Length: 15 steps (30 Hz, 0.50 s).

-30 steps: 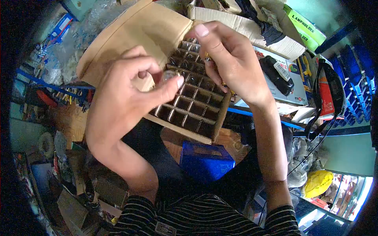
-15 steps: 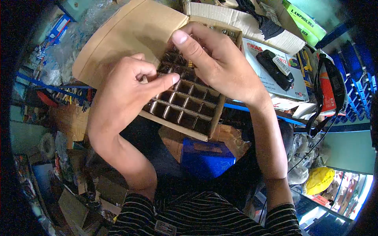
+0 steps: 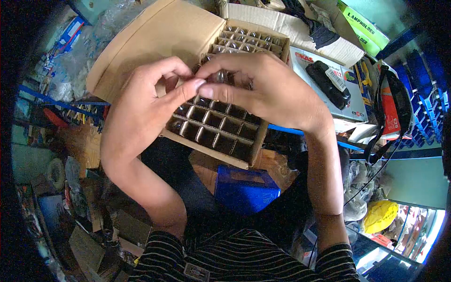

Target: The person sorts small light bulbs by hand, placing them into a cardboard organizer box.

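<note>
Both hands meet over an open cardboard box [image 3: 256, 151] with a grid of card dividers. My left hand [image 3: 143, 96] pinches thumb against fingers. The thumb and fingers of my right hand [image 3: 275, 89] close in a pinch right beside them, the tips touching. I cannot tell what is between the fingertips. Small clear glass bulbs [image 3: 253, 34] fill the far cells, and one bulb [image 3: 222, 75] shows in the gap under my right hand. Several near cells [image 3: 224, 142] hold nothing visible. The middle of the grid is hidden behind the hands.
The box's lid [image 3: 155, 35] is folded back to the left. To the right, a black device [image 3: 331, 84] lies on a white printed carton [image 3: 300, 89]. Green lampholder boxes [image 3: 364, 28] stand behind. Below, a blue box [image 3: 246, 188] sits between the legs. Clear plastic bags lie at left.
My right hand has turned and come down to the left, so its fingertips now join my left hand's. More of the bulbs in the far rows shows.
</note>
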Available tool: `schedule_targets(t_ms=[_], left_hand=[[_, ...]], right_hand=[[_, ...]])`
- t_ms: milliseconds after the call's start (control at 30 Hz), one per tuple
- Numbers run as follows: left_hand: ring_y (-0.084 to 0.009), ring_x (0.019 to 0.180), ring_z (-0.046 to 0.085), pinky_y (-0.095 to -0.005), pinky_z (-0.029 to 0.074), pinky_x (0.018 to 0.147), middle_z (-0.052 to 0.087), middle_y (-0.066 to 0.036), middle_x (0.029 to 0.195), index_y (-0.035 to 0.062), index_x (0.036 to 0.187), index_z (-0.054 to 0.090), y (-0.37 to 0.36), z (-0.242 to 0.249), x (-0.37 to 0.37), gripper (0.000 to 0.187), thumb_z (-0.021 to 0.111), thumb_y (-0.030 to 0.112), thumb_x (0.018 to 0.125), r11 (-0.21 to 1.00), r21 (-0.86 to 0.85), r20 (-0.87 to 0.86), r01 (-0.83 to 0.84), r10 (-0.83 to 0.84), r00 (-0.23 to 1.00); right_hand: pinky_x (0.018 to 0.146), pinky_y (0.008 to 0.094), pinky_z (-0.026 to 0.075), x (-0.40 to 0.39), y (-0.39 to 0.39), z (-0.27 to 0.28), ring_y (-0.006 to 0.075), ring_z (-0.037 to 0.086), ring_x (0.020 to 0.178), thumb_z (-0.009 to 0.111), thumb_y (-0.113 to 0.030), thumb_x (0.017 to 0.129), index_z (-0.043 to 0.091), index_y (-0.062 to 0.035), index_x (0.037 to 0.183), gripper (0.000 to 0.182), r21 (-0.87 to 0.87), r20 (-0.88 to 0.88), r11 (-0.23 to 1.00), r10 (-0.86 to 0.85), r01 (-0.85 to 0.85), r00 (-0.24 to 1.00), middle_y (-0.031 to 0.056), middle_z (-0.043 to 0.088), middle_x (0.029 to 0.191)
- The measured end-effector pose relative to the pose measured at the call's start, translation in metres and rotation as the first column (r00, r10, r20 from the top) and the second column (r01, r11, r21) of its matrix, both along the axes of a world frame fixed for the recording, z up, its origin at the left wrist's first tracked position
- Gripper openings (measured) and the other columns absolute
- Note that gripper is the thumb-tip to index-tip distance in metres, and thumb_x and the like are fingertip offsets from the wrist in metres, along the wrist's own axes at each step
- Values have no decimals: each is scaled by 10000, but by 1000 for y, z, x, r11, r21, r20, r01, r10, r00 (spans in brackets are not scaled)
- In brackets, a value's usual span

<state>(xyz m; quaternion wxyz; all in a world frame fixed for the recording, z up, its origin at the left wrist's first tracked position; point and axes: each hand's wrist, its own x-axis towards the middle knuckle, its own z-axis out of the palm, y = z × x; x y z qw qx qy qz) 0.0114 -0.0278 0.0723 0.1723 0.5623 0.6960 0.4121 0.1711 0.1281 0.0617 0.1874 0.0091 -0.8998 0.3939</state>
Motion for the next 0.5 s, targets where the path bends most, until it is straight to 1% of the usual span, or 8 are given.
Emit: schedule_targets(t_ms=[33,100,133,200,233,333,433,500], left_hand=[[-64,692,489,-255,413,623,550,-1,698,-29,922,654,0,0,0,268,708,232,950,1000,25,26,2,-3,1000],[-63,715,499,-254,423,644,574,-7,719,-32,932,657,-2,8,3,279,695,243,960,996,31,57,-82,81,995],[-63,727,504,-254,428,654,585,-11,730,-34,937,659,-2,11,5,285,689,248,965,992,34,73,-124,122,990],[-66,736,509,-255,437,670,602,-17,745,-37,939,660,-2,11,4,302,680,262,972,988,81,-43,-133,136,990],[-68,741,512,-256,442,678,610,-20,753,-39,940,660,-1,11,4,311,675,269,975,985,106,-100,-135,146,984],[-77,744,521,-264,453,690,618,-26,759,-41,931,657,1,11,5,315,671,270,978,983,121,-109,-138,151,983],[-82,752,527,-265,458,705,625,-31,765,-41,929,656,2,10,6,312,668,267,979,984,124,-65,-124,133,989],[-80,757,527,-260,458,710,624,-26,772,-39,936,652,3,11,5,301,665,258,982,985,131,-122,-111,127,984]], right_hand=[[877,460,517,-1,0,-3,387,677,969,630,-264,953,691,-33,1066,264,26,-26,1000,6,-5,1000,200,709,982],[874,463,518,-3,1,-12,386,678,965,640,-261,939,703,-31,1043,261,79,-80,997,20,-13,997,205,708,987],[875,465,518,-3,0,-12,387,677,963,641,-260,936,708,-29,1030,258,111,-80,994,17,-8,997,204,709,983],[875,471,518,-3,0,-13,389,676,958,642,-258,931,717,-26,1004,254,173,-79,985,12,2,997,203,710,976],[876,473,518,-3,-1,-11,391,676,954,642,-252,929,720,-25,993,249,169,-65,986,4,7,998,202,711,967],[877,472,519,-2,-3,-6,395,676,941,641,-234,921,728,-20,965,235,161,-33,987,-10,15,999,202,712,943],[869,463,525,-2,-3,-6,396,677,930,643,-225,916,728,-17,965,230,160,-34,987,2,3,999,206,711,930],[861,460,528,-3,-5,-6,398,676,922,644,-236,917,723,-15,981,243,164,-55,986,16,-6,998,209,708,925]])
